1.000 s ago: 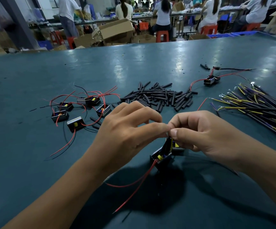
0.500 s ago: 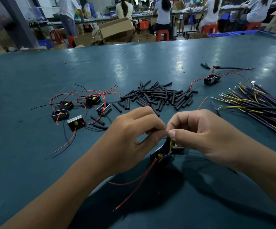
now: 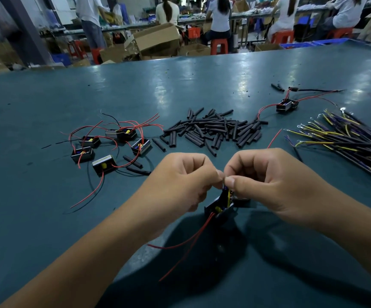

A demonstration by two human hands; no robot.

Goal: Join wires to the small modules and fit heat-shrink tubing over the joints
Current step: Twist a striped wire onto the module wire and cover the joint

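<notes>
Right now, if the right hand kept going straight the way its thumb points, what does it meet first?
The left hand: the right hand points left, and the fingertips already nearly touch above the module. Whether a wire sits pinched between them is hidden.

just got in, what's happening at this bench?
A person is working on a small black module held up off the table. The left hand and right hand meet fingertip to fingertip just above it, pinching the thin wires that rise from it; the joint itself is hidden. Its red leads trail toward the camera. Behind lie a tubing pile, five modules on the left, one module far right, and a wire bundle.
</notes>
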